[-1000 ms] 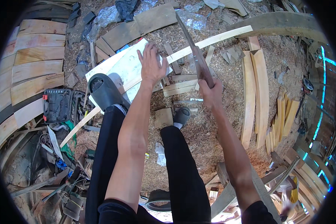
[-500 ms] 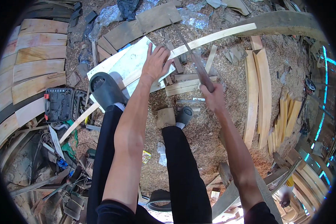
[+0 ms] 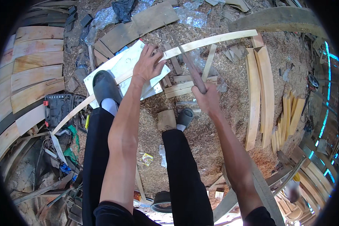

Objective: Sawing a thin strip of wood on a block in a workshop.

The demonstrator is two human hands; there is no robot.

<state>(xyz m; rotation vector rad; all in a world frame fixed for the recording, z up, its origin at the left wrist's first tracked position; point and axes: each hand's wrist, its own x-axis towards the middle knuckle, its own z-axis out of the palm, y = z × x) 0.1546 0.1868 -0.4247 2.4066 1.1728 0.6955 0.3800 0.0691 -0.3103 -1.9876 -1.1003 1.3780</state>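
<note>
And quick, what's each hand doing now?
Left hand: open, resting over the long pale wooden strip.
Right hand: closed, holding the long, narrow brown tool, probably a saw.

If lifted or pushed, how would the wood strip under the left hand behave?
The strip is probably light, being narrow. It may flex slightly, given its length. It likely won't slide freely: the left slipper and left hand lie over it.
</note>
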